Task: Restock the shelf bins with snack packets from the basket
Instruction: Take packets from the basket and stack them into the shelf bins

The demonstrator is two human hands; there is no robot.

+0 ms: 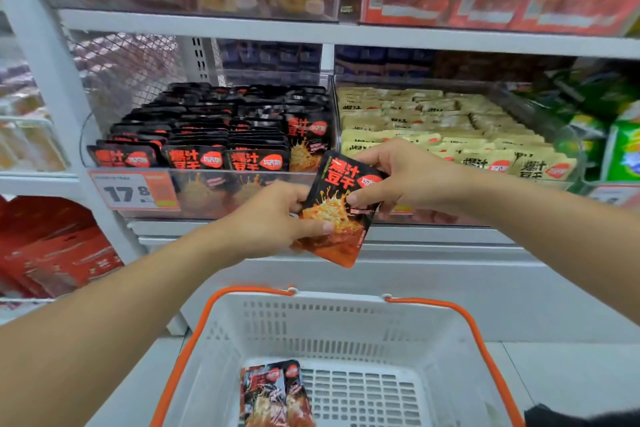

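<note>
A black-and-orange snack packet point(341, 210) is held upright in front of the shelf by both my hands. My left hand point(277, 218) pinches its lower left edge, and my right hand point(398, 173) grips its upper right corner. Just behind it lies the clear shelf bin point(242, 184) packed with rows of matching black packets point(221, 135). Below, the white basket point(346, 315) with orange handles holds a few more black packets point(273, 395) on its floor.
A neighbouring bin holds several beige packets point(443, 128) to the right. Green packets point(623, 146) sit at the far right. Red boxes point(55, 253) fill the lower left shelf. A price tag reading 17.8 point(133, 191) hangs on the bin front.
</note>
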